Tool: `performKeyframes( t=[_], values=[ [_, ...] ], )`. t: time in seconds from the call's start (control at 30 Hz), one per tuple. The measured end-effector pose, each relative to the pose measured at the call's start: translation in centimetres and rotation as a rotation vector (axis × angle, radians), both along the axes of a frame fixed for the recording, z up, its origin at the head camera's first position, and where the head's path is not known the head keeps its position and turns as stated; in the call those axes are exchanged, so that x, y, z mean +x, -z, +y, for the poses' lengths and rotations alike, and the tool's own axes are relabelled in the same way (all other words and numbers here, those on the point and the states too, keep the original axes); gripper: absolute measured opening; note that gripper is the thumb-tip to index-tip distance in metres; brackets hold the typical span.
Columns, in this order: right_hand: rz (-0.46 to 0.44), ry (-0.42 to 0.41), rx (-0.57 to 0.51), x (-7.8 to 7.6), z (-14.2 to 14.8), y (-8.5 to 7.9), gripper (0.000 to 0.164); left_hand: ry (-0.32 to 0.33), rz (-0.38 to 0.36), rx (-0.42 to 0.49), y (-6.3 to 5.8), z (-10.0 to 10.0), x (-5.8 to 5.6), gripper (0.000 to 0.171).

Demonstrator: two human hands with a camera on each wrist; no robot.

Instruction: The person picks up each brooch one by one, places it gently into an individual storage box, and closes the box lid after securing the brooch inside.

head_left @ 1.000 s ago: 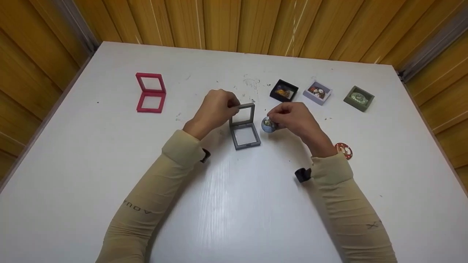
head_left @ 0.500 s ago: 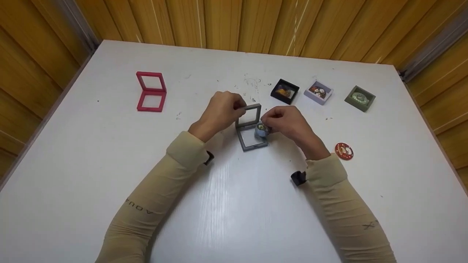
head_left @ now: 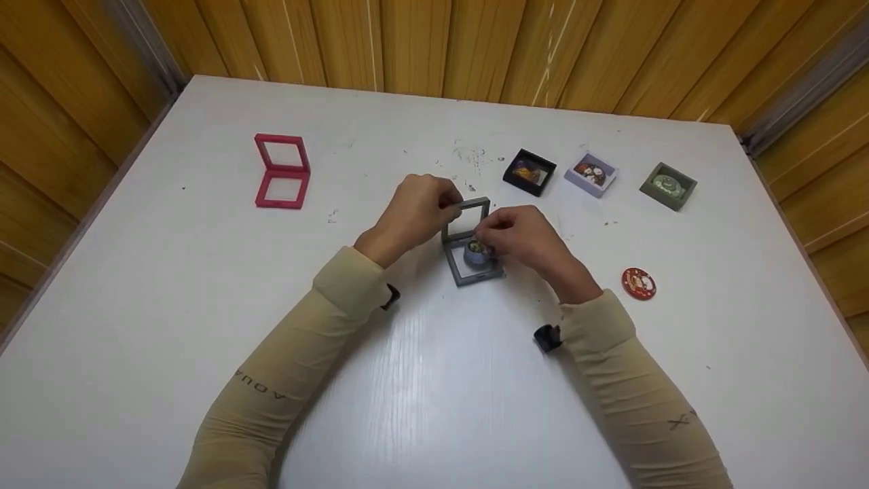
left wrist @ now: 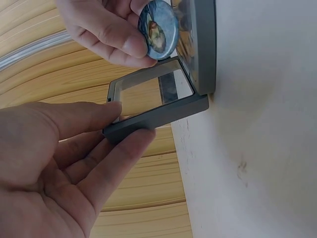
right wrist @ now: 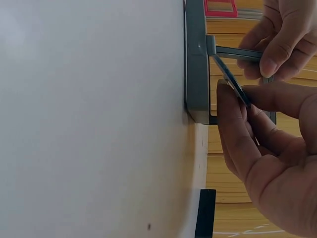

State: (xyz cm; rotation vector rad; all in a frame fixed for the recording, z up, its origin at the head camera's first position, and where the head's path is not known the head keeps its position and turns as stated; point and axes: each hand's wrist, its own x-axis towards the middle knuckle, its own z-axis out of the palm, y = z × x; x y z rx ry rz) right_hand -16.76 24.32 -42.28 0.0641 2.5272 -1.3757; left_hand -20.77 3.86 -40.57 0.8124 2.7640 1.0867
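A grey hinged display frame [head_left: 458, 273] with clear panes lies open on the table, its lid raised. My left hand [head_left: 419, 207] pinches the lid's upper edge between thumb and fingers, as the left wrist view also shows. My right hand [head_left: 526, 238] pinches a round blue badge [left wrist: 159, 30] with a figure printed on it. In the head view the badge is over the lower half of the frame, tilted, and partly hidden by my fingers. Whether it touches the pane I cannot tell.
A pink frame [head_left: 282, 205] stands open at the far left. At the back right are black [head_left: 529, 172], lilac [head_left: 592, 174] and green [head_left: 668, 185] frames, each with something inside. A red round badge [head_left: 639, 283] lies right of my right hand.
My right hand has carried the blue badge leftward from beside the grey frame to over its lower half. The grey frame and my left hand have shifted slightly right.
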Motion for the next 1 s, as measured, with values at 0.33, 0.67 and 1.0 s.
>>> performKeyframes(
  t=[0.33,0.67,1.0],
  values=[
    [-0.003,-0.049,0.059,0.03,-0.42,0.23,0.016,0.007,0.001,-0.006,-0.02,0.16,0.12,0.012],
    [0.051,-0.104,0.118,0.26,-0.67,0.2,0.013,0.009,-0.003,-0.006,0.11,0.29,0.21,0.012],
    [0.109,-0.132,0.169,0.61,-0.99,0.07,0.011,0.009,-0.003,0.001,0.12,0.35,0.25,0.012]
  ],
)
